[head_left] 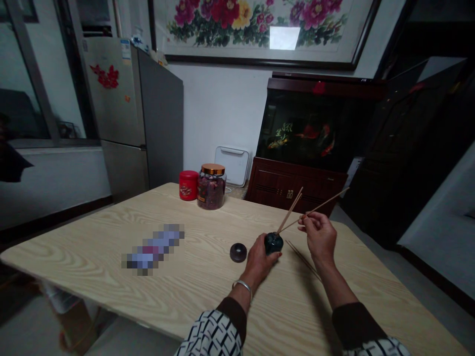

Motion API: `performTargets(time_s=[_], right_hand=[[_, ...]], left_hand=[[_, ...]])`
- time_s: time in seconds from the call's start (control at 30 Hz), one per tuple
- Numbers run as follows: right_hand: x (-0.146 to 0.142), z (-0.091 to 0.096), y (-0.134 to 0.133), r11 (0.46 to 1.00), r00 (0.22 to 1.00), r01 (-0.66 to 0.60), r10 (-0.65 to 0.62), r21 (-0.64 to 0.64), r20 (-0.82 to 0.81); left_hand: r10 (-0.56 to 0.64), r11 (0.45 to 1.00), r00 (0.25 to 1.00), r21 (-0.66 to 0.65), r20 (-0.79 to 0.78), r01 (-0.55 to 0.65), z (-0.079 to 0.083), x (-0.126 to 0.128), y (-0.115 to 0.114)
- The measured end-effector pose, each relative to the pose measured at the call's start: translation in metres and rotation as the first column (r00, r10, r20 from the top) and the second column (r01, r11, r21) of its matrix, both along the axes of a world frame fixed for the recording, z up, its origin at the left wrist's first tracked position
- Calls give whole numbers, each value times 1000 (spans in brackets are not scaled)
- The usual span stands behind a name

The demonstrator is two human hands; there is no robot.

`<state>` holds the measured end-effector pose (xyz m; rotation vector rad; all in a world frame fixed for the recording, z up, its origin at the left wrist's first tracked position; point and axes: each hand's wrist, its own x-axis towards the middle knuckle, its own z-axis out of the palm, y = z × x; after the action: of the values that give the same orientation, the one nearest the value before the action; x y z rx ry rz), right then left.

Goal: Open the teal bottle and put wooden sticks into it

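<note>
A small dark glass diffuser bottle (273,244) stands on the table, and my left hand (261,262) is closed around its left side. A few thin reed sticks (290,209) rise together from its mouth, leaning right. Between the pinched fingertips of my right hand (321,236) is one more reed stick (328,200), slanted, its lower end at the bottle's mouth. Whether that end is inside I cannot tell. Loose reed sticks (302,259) lie on the table between the bottle and my right wrist. Left of the bottle rests a dark round ring-shaped cap (238,252).
On the wooden table (200,291), a red canister (188,185) and a copper-lidded jar (211,188) stand at the back edge. A blurred-out flat item (154,249) lies to the left. Behind are a refrigerator (163,118) and a fish tank (304,128).
</note>
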<state>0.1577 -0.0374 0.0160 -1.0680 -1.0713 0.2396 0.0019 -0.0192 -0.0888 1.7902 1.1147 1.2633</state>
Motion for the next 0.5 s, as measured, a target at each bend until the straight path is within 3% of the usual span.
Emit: performTargets(time_s=[0.13, 0.3, 0.4, 0.5], right_hand=[[-8, -14, 9, 990, 997, -57, 63, -131, 43], [-1, -30, 9, 919, 968, -133, 201, -371, 149], [27, -43, -8, 872, 910, 26, 181, -488, 373], [59, -62, -37, 753, 702, 355, 176, -554, 690]], left_hand=[[-11, 1000, 1000, 5, -2, 11, 3, 0, -1], [-4, 1000, 1000, 5, -3, 4, 3, 1, -1], [-12, 1000, 1000, 2, -13, 12, 1, 0, 0], [-16, 1000, 1000, 1, -17, 16, -1, -1, 0]])
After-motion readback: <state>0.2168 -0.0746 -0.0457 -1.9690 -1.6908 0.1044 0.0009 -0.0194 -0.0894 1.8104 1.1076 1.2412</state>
